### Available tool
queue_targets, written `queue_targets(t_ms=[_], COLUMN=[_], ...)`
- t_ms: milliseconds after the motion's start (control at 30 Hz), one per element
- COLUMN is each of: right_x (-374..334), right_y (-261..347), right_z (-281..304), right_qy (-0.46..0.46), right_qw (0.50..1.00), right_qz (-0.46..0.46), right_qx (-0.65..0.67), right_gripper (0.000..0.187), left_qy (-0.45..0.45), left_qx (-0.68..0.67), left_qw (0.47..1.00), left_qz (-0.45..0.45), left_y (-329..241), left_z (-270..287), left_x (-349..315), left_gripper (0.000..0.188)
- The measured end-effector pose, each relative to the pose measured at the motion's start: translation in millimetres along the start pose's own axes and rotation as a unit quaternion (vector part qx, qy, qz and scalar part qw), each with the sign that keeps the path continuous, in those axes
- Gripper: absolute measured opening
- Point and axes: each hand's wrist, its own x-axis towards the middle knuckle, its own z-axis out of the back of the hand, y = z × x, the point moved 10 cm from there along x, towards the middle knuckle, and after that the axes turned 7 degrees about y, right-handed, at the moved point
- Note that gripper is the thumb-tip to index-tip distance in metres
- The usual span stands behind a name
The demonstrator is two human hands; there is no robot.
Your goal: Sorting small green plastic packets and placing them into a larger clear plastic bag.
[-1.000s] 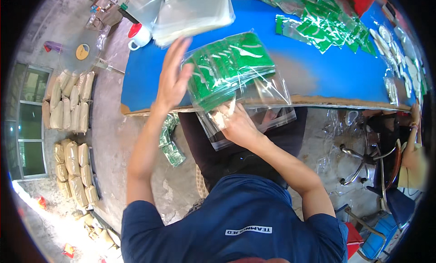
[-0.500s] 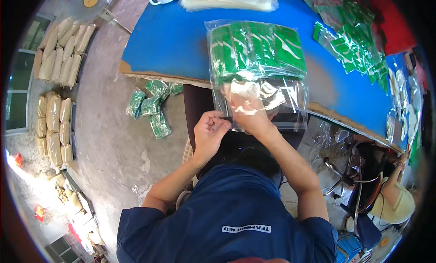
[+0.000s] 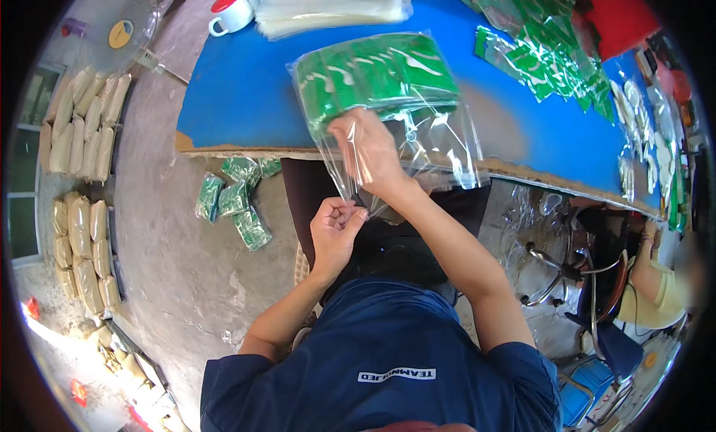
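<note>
While the left hand pinches the near-left corner of the clear bag between thumb and fingers, the right hand reaches up to the near edge of the green packets in it, toward their left end. Left grip: closed on film. Right: fingers bent, film in front of part of it, looks to be inside the bag; can't tell if it's gripping or just pressing. Bag lies on the blue table, near part hanging past the front edge, mouth end toward the person. Key relation: packets sit straight ahead of both hands, at the far end of the bag; long axis of the row runs left-right, roughly along the table edge, right end angled slightly away. Right hand is the nearer one, touching distance; left is well short of the row, below the table edge at the bag's mouth. Around it: stack of clear bags beyond, mug to its left, loose green pieces off to the right, filled green packs on the floor at left.
</note>
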Motion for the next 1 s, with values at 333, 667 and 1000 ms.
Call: queue_targets(t_ms=[333,667,1000], right_x=[-39,-44,-125], right_y=[22,30,2], right_z=[-11,-29,68], right_qy=[0.262,0.308,0.266], right_qw=[0.959,0.941,0.871], right_qz=[-0.088,-0.062,-0.257], right_qx=[0.057,0.129,0.323], right_gripper=[0.014,0.01,0.011], left_qy=[-0.051,-0.112,0.012], left_qx=[0.019,0.222,0.425], left_qw=[0.998,0.961,0.899], left_qz=[-0.037,-0.123,-0.102], left_y=[-37,-110,-132], left_z=[26,59,9], left_x=[-8,15,192], left_gripper=[0.011,0.032,0.088])
